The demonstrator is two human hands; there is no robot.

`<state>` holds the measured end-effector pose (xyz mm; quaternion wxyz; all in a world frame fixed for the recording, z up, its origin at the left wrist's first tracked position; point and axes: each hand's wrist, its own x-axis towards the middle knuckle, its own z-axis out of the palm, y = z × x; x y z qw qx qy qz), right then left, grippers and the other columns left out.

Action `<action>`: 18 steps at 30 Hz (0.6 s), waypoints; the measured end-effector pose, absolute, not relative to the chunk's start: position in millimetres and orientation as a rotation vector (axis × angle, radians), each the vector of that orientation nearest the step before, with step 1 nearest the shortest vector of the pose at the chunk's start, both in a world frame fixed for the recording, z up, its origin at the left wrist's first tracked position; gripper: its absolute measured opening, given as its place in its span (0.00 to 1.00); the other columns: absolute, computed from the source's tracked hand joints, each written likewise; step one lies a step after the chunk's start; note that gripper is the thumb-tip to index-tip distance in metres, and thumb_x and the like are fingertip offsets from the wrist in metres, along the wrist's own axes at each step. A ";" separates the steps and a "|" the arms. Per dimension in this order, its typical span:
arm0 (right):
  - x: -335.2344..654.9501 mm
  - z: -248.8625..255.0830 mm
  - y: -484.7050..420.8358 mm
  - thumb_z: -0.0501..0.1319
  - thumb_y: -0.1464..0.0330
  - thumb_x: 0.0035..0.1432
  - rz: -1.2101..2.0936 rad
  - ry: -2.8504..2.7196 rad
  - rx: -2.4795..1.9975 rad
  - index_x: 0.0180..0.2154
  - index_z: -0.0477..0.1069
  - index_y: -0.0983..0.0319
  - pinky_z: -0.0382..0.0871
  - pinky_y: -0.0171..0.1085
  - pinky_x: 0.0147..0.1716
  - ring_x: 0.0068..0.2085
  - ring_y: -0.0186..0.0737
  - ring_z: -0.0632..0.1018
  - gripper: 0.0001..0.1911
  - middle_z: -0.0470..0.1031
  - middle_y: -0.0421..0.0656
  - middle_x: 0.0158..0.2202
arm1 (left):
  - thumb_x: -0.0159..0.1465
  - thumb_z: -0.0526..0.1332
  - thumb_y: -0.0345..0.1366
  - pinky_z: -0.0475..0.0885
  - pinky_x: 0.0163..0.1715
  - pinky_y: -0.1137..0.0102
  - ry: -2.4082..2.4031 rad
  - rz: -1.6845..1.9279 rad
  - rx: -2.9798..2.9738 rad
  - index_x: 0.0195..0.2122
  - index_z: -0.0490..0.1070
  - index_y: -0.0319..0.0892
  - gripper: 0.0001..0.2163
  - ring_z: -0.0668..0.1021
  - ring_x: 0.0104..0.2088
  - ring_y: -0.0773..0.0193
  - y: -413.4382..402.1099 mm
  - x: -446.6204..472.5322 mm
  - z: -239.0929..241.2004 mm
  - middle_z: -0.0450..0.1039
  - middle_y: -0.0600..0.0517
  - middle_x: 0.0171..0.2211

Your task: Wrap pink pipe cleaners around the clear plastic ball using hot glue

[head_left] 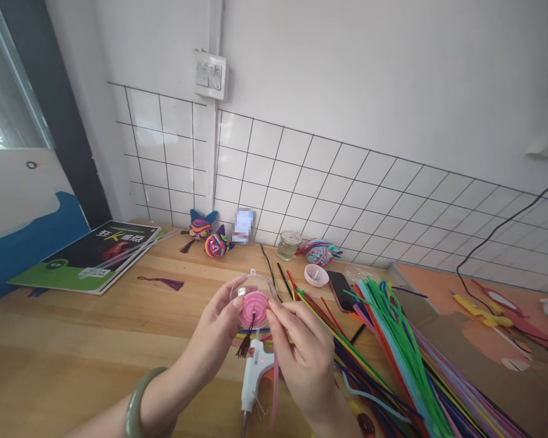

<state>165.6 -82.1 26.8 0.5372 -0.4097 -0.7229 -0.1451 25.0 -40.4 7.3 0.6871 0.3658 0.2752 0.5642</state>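
My left hand (221, 317) is closed around the side of a clear plastic ball (251, 281) with a small loop on top, its thumb pressing on the front. A pink pipe cleaner coil (256, 299) covers the ball's front in rings, and a dark tassel (245, 345) hangs from its centre. At the coil's right edge, the thumb and fingers of my right hand (304, 350) pinch the pink strand. Its loose tail (274, 389) hangs below that hand. Just beneath the ball lies a white glue gun (254, 372) with a red light showing.
Many coloured pipe cleaners (406, 340) spread over the right side. Behind them are a phone (341, 291), a pink bowl (316, 275), a glass jar (289, 245) and finished fish-like ornaments (217, 242). A purple tassel (164, 283) and a magazine (95, 255) lie left.
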 end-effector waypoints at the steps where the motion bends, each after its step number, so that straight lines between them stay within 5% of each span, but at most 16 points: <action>1: 166.3 27.0 -82.0 0.59 0.77 0.64 -0.351 -1.717 -0.972 0.44 0.77 0.63 0.77 0.35 0.29 0.30 0.37 0.79 0.11 0.78 0.45 0.30 | 0.59 0.67 0.44 0.75 0.46 0.63 0.608 1.260 0.825 0.51 0.72 0.42 0.21 0.80 0.45 0.53 -40.7 25.1 7.3 0.79 0.43 0.47; 10: 173.2 30.3 -80.5 0.59 0.78 0.64 -0.406 -1.749 -1.007 0.44 0.77 0.64 0.78 0.37 0.31 0.31 0.38 0.80 0.10 0.79 0.47 0.32 | 0.59 0.69 0.42 0.73 0.51 0.60 0.565 1.228 0.842 0.51 0.74 0.43 0.20 0.78 0.52 0.50 -41.1 24.4 9.8 0.77 0.42 0.52; 18: 174.2 30.1 -80.1 0.60 0.79 0.63 -0.385 -1.764 -1.015 0.44 0.77 0.65 0.78 0.37 0.32 0.32 0.39 0.80 0.10 0.78 0.47 0.32 | 0.58 0.71 0.38 0.73 0.48 0.65 0.484 1.196 0.737 0.49 0.75 0.43 0.18 0.79 0.48 0.56 -39.7 24.1 12.1 0.78 0.44 0.49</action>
